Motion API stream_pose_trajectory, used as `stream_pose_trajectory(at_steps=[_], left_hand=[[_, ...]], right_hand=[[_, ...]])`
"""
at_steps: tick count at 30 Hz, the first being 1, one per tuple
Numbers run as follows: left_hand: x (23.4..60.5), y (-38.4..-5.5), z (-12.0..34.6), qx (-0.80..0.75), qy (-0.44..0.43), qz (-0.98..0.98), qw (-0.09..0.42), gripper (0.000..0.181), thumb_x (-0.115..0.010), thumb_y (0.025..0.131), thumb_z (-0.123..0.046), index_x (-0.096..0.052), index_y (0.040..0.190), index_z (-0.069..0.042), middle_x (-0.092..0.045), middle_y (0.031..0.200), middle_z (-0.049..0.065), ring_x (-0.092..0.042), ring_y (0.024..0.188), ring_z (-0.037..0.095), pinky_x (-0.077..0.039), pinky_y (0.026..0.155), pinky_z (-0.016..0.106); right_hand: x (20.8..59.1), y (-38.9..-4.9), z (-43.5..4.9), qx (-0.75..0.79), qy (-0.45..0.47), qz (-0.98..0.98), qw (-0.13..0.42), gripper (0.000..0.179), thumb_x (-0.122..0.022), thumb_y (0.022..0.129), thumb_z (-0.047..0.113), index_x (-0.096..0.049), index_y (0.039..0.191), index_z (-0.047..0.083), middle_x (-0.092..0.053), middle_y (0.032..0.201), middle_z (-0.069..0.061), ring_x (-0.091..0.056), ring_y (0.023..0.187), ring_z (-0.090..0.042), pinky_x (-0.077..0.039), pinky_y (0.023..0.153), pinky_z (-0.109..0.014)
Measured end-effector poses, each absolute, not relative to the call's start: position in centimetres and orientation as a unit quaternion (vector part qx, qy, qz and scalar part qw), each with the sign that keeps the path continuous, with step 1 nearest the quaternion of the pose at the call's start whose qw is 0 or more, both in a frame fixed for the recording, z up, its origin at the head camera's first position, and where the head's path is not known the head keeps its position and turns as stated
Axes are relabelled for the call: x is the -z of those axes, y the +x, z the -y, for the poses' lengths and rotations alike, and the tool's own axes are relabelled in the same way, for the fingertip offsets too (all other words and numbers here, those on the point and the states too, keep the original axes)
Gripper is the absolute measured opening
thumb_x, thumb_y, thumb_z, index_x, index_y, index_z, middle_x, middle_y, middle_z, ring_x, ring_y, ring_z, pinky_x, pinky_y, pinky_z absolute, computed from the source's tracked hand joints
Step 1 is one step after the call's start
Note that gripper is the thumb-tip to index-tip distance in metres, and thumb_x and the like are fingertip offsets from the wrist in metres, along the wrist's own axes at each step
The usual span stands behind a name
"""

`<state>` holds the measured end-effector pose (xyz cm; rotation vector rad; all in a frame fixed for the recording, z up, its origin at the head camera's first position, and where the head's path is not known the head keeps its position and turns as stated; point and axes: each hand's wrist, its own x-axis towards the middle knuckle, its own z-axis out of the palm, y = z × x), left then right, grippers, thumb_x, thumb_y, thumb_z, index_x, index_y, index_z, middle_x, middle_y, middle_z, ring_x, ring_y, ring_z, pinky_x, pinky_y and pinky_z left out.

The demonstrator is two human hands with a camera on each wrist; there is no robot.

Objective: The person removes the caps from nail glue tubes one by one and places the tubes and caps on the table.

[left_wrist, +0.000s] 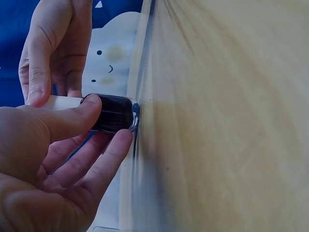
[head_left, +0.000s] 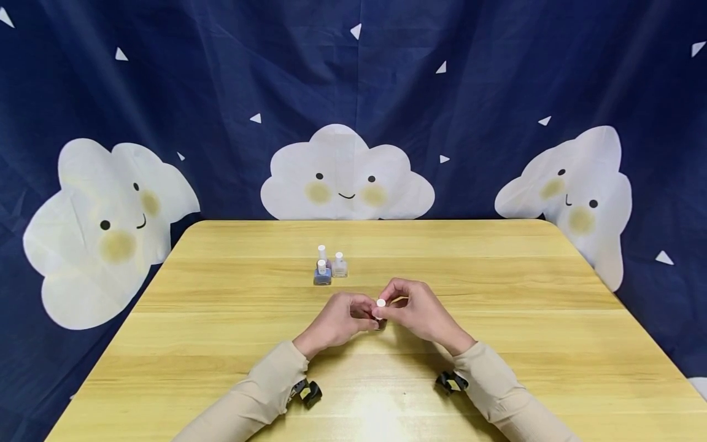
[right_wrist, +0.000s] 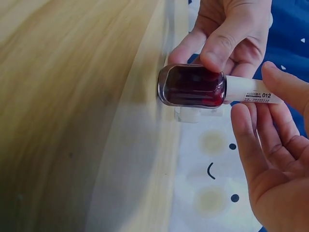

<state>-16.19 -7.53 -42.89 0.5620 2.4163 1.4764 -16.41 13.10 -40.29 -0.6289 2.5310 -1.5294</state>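
Note:
A dark red nail polish bottle (right_wrist: 190,87) with a white cap (right_wrist: 247,90) stands near the middle of the table, between both hands. My left hand (head_left: 343,318) grips its glass body, thumb on one side and fingers on the other. From the other side my right hand (head_left: 418,311) pinches the cap between thumb and fingers. A label with "012" shows on the cap in the right wrist view. Seen from above, the fingers hide most of the glass, while the round white cap top shows between the hands.
Behind the hands, slightly left, three more nail polish bottles stand grouped: a blue one (head_left: 323,277), a clear pale one (head_left: 340,267), and one partly hidden with a white cap (head_left: 322,252). The wooden table (head_left: 497,270) ends at a dark blue cloud-print curtain (head_left: 221,80).

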Motion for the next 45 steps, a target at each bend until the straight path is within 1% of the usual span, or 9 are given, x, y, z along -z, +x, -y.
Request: stream_pose_trajectory(at_steps=[11,15,18,23,26,32,36,41,45], left_hand=[[42.85,-16.13,7.57,-0.509,0.202,-0.828,0.123,0.016,-0.080,0.088,-0.007,-0.077,0.103,-0.011,-0.076,0.094,0.000,-0.070,0.090,0.012,-0.054,0.085,0.030],[42.81,-16.12,7.58,-0.508,0.201,-0.828,0.121,0.016,-0.080,0.087,-0.007,-0.077,0.103,-0.010,-0.076,0.094,0.001,-0.069,0.089,0.013,-0.054,0.084,0.031],[42.83,-16.13,7.59,-0.508,0.201,-0.829,0.121,0.017,-0.081,0.087,-0.007,-0.077,0.103,-0.010,-0.076,0.094,0.001,-0.069,0.089,0.013,-0.054,0.085,0.032],[42.87,-16.16,7.58,-0.507,0.201,-0.830,0.119,0.017,-0.081,0.086,-0.007,-0.077,0.102,-0.009,-0.076,0.093,0.000,-0.069,0.088,0.011,-0.054,0.085,0.031],[42.86,-16.19,7.58,-0.507,0.200,-0.830,0.119,0.016,-0.081,0.087,-0.008,-0.077,0.102,-0.010,-0.076,0.092,-0.001,-0.068,0.087,0.010,-0.054,0.084,0.031],[42.88,-16.19,7.57,-0.509,0.194,-0.829,0.124,0.017,-0.080,0.087,-0.007,-0.077,0.103,-0.013,-0.076,0.092,-0.003,-0.069,0.088,0.010,-0.053,0.086,0.031],[42.92,-16.19,7.55,-0.508,0.191,-0.830,0.126,0.017,-0.080,0.088,-0.008,-0.078,0.104,-0.014,-0.076,0.093,-0.005,-0.069,0.089,0.009,-0.054,0.087,0.033],[42.97,-16.17,7.56,-0.507,0.196,-0.830,0.123,0.017,-0.080,0.088,-0.008,-0.078,0.104,-0.014,-0.076,0.093,-0.004,-0.069,0.089,0.010,-0.054,0.086,0.033],[42.98,-16.17,7.55,-0.506,0.198,-0.831,0.120,0.017,-0.080,0.088,-0.008,-0.078,0.103,-0.014,-0.076,0.092,-0.005,-0.069,0.088,0.010,-0.054,0.085,0.031]], right_hand=[[40.11,-16.55,-13.20,0.525,-0.221,-0.817,0.090,0.009,-0.078,0.091,0.010,-0.071,0.094,0.009,-0.071,0.097,-0.004,-0.072,0.092,-0.024,-0.059,0.081,-0.027],[40.13,-16.56,-13.24,0.523,-0.220,-0.818,0.095,0.009,-0.078,0.091,0.011,-0.071,0.096,0.008,-0.071,0.098,-0.005,-0.070,0.094,-0.023,-0.059,0.083,-0.028],[40.25,-16.59,-13.25,0.522,-0.218,-0.819,0.096,0.013,-0.079,0.091,0.013,-0.070,0.098,0.006,-0.070,0.099,-0.006,-0.068,0.095,-0.022,-0.058,0.084,-0.028],[40.49,-16.66,-13.20,0.530,-0.206,-0.817,0.100,0.023,-0.083,0.088,0.014,-0.065,0.100,0.004,-0.068,0.097,-0.008,-0.067,0.091,-0.021,-0.058,0.076,-0.025],[40.50,-16.64,-13.18,0.531,-0.202,-0.817,0.098,0.025,-0.084,0.087,0.014,-0.064,0.099,0.004,-0.068,0.096,-0.008,-0.068,0.086,-0.019,-0.057,0.073,-0.025],[40.46,-16.59,-13.29,0.524,-0.202,-0.823,0.085,0.022,-0.083,0.087,0.017,-0.066,0.095,0.005,-0.068,0.092,-0.006,-0.065,0.088,-0.020,-0.057,0.077,-0.024],[40.55,-16.62,-13.34,0.520,-0.201,-0.826,0.080,0.020,-0.083,0.088,0.017,-0.068,0.094,0.006,-0.068,0.091,-0.005,-0.065,0.087,-0.021,-0.056,0.076,-0.024],[40.53,-16.61,-13.33,0.520,-0.205,-0.825,0.078,0.016,-0.082,0.088,0.015,-0.069,0.094,0.007,-0.069,0.092,-0.005,-0.067,0.087,-0.021,-0.057,0.074,-0.026],[40.40,-16.56,-13.33,0.524,-0.207,-0.822,0.081,0.013,-0.081,0.088,0.013,-0.070,0.094,0.008,-0.070,0.093,-0.003,-0.067,0.089,-0.021,-0.059,0.077,-0.027]])
